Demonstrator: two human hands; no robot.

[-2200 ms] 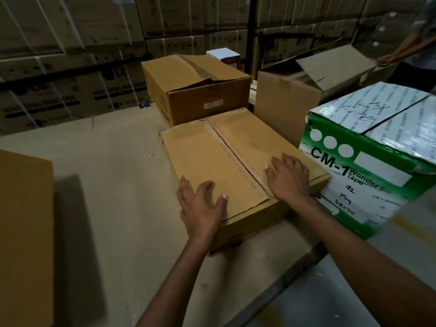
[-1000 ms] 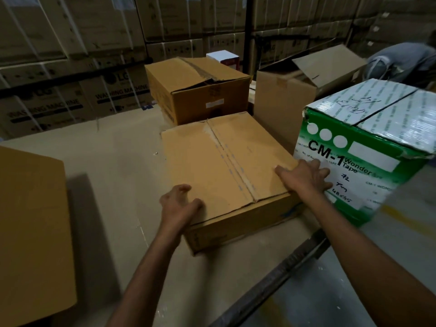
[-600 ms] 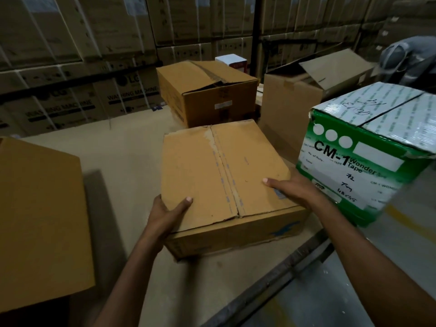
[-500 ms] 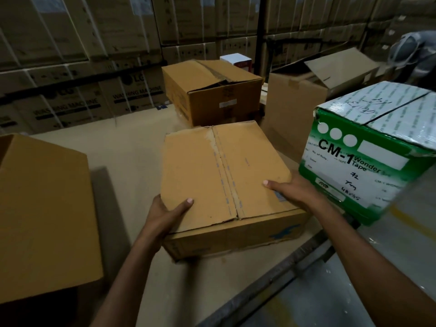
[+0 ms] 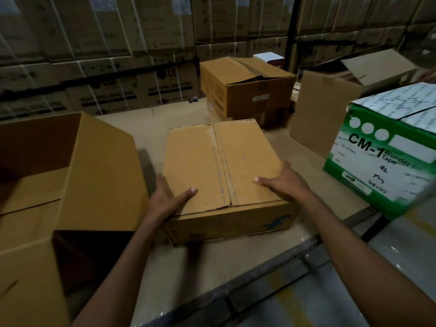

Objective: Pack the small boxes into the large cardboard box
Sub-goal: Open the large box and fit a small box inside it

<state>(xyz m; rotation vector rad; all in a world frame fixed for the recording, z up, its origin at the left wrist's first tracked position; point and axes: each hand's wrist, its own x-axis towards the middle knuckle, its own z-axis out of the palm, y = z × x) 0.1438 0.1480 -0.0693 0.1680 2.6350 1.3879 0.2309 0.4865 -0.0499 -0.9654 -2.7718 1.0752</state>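
Two bare hands clasp a closed brown small box (image 5: 219,166) from opposite sides, seen from a camera worn on the person's head. The left hand (image 5: 165,199) grips the near left corner, thumb flat on the lid and fingers out of sight down the side. The right hand (image 5: 286,182) mirrors it on the right edge, thumb on top and fingers wrapped over the side. Holding two opposite edges looks chosen to keep the load level. The lid's two flaps meet at a centre seam and seem unsealed, so thumbs on top would also keep them down.

The small box sits in the middle of a pale table (image 5: 165,267), near its front edge. A dark shadow lies under its near side, but whether it is clear of the surface cannot be told.

Just to its left stands the large cardboard box (image 5: 101,180), flaps open, with no small boxes in the part of its inside that shows. It is the likely destination, set close so the carry is short. On this view, packing has barely begun.

To the right is a green carton (image 5: 377,166) printed "CM-1 Wonder Tape". Behind are a second brown box (image 5: 245,88) with a loose lid and an open-flapped box (image 5: 325,109). Stacked cartons (image 5: 118,43) fill the wall beyond.
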